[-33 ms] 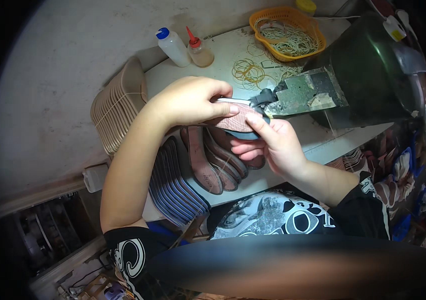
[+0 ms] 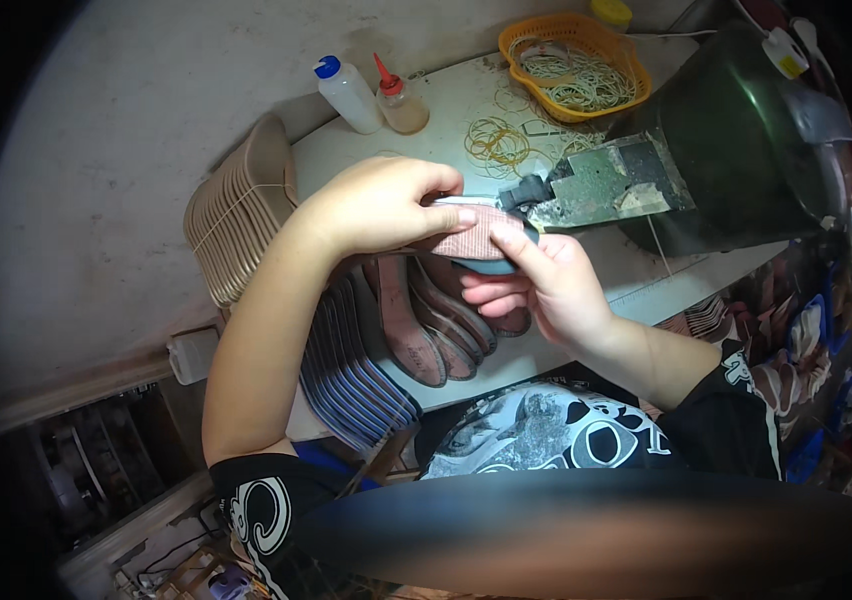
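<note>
The left hand [image 2: 386, 205] and right hand [image 2: 566, 290] both pinch the sole [image 2: 461, 238], its visible length running roughly left-right between them. Just beyond their grip, nearer the right thumb, sits the black machine head [image 2: 524, 193]; contact is unclear.

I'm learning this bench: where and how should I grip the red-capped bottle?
Best grip the red-capped bottle around its rounded body, probably coming from the right: the white bottle stands close on its left, and the tapered red nozzle looks too slim for a firm hold.
</note>
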`<state>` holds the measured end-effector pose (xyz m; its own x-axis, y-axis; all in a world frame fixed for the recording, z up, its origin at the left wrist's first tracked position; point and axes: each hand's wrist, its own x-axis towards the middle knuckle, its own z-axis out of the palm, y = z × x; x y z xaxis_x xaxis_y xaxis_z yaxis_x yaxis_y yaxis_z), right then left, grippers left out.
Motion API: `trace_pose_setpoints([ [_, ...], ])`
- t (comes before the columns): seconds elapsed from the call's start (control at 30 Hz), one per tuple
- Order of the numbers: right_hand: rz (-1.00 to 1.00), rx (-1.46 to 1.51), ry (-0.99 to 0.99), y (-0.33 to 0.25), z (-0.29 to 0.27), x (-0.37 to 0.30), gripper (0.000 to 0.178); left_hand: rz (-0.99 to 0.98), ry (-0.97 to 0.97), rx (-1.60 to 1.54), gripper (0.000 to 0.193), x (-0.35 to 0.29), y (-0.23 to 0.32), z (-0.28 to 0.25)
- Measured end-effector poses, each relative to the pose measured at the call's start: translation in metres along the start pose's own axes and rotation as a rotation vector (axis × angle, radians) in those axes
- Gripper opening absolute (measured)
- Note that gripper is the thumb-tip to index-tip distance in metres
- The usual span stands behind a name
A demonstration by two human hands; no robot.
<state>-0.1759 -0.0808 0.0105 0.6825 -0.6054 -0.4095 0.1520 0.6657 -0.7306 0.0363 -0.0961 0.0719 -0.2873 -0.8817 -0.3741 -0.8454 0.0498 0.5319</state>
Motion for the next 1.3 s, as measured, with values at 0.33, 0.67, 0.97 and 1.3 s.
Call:
trace_pose_setpoints([
  [0.33, 0.007, 0.007, -0.046, -0.005, -0.006, 0.002, 0.040, -0.281, -0.098, -0.532, 0.034, -0.012, 0.001, 0.037],
  [0.67, 0.045, -0.089, -0.120, -0.007, -0.029, -0.031, 0.030, -0.440, -0.216, -0.885, 0.047, -0.016, 0.025, 0.040],
  [0.97, 0.007, -0.195, -0.061, -0.002, -0.069, -0.056, 0.027, -0.385, 0.006, -0.761, 0.060, -0.005, 0.008, 0.041],
  [1.3, -0.024, 0.198, -0.192, 0.011, -0.009, -0.012, 0.027, -0.275, 0.448, -0.958, 0.048, -0.005, -0.033, 0.054],
])
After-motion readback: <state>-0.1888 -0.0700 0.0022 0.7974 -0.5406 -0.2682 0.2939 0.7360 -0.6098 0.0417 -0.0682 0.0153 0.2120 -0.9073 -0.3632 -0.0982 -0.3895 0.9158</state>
